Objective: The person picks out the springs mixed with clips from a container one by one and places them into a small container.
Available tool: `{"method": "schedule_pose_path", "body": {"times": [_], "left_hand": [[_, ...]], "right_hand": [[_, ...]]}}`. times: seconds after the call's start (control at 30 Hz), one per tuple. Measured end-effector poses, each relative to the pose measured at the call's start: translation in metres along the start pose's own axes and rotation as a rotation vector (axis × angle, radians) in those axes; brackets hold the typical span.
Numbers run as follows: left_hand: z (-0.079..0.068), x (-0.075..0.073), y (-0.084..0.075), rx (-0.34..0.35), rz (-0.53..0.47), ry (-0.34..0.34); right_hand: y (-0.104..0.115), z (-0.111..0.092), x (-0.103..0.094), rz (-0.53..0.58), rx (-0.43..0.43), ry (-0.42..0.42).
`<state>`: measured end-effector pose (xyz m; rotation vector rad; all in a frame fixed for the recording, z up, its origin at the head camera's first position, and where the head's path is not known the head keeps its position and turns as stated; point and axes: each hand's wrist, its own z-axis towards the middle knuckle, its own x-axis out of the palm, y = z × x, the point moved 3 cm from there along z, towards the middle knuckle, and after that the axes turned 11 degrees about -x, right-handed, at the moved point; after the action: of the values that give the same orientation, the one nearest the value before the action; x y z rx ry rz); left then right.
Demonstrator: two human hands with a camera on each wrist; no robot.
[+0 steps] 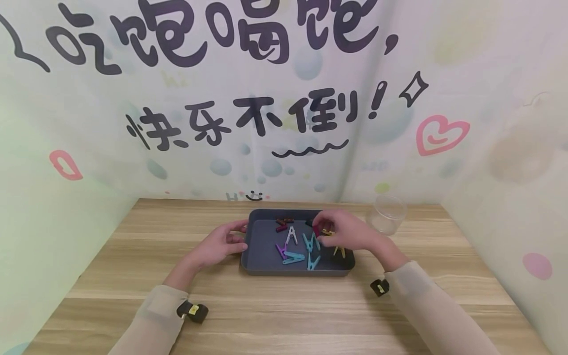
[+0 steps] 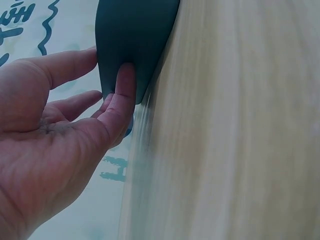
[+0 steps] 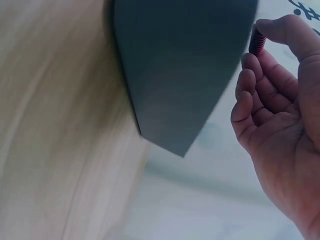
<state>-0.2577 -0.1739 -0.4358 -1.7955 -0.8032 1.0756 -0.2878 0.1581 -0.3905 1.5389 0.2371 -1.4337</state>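
Note:
A dark grey tray (image 1: 266,246) lies on the table with small clips and coils in it. Fingers of my left hand (image 1: 220,243) touch its left end, held fairly straight; the left wrist view shows the hand (image 2: 65,120) against the tray's outer wall (image 2: 132,35). Over the tray's right part, my right hand (image 1: 346,230) pinches a small dark red spring (image 3: 257,42) between thumb and fingertip. Below that hand are teal clips (image 1: 309,242) and yellow clips (image 1: 339,251). A white clip (image 1: 291,235), a purple clip (image 1: 281,251) and a light blue clip (image 1: 293,257) lie further left.
Several small brown and dark red coils (image 1: 281,228) lie by the tray's back wall. A clear round plastic container (image 1: 388,214) stands behind the right forearm. The wooden table (image 1: 284,310) meets a printed wall (image 1: 222,172) at the back, with side walls left and right.

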Motion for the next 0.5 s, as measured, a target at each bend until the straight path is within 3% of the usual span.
{"method": "schedule_pose_path", "body": {"times": [0.23,0.5], "left_hand": [[0.000,0.000,0.000,-0.004,0.005,-0.004],[0.001,0.000,0.000,-0.003,0.003,0.001]], "right_hand": [[-0.006,-0.011,-0.018,-0.003,0.035,-0.016],[-0.019,-0.030,-0.043,-0.069,0.073,-0.096]]}}
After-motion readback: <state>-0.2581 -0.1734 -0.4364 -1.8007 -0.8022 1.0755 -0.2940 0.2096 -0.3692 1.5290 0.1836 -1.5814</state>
